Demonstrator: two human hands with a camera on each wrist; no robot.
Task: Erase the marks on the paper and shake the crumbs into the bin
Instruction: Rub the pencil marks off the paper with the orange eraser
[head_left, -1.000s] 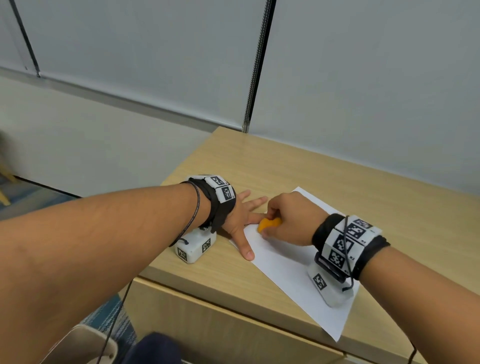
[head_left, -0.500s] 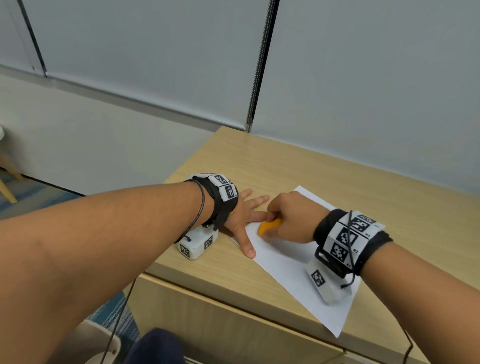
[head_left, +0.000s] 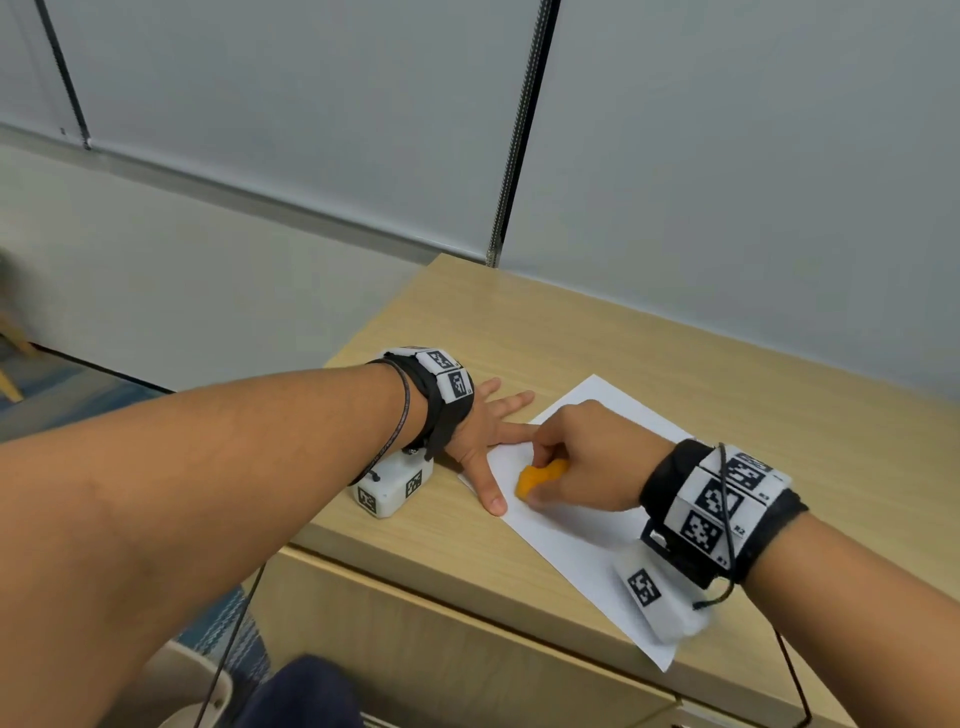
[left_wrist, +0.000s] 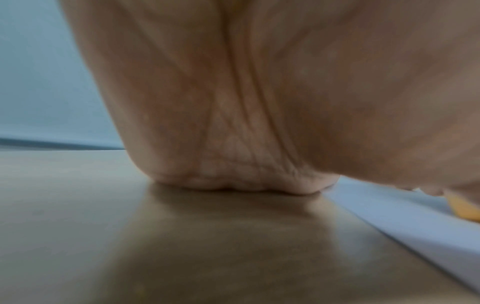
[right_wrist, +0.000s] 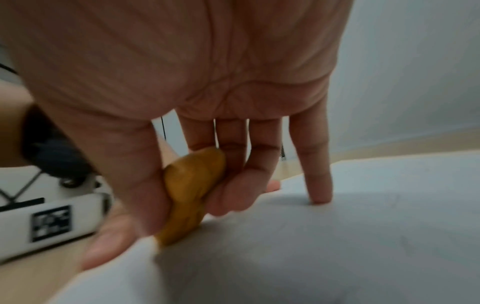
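Note:
A white sheet of paper (head_left: 576, 535) lies at an angle on the wooden desk (head_left: 649, 364). My left hand (head_left: 488, 431) lies flat with spread fingers, pressing the paper's left corner down. My right hand (head_left: 582, 462) pinches an orange eraser (head_left: 537, 478) between thumb and fingers and holds its tip on the paper. In the right wrist view the eraser (right_wrist: 192, 191) slants down to the paper (right_wrist: 337, 236), with the little finger touching the sheet. The left wrist view shows the palm (left_wrist: 246, 123) on the desk and the paper's edge (left_wrist: 415, 226). No marks are legible on the sheet.
The desk stands against a grey panelled wall (head_left: 727, 156), and its front edge is near my body. A pale bin rim (head_left: 192, 680) shows on the floor at the lower left, below the desk. Wrist camera housings rest on the desk and on the paper.
My right hand has slid the eraser a little down and toward me along the paper. The left hand stays pressed on the corner.

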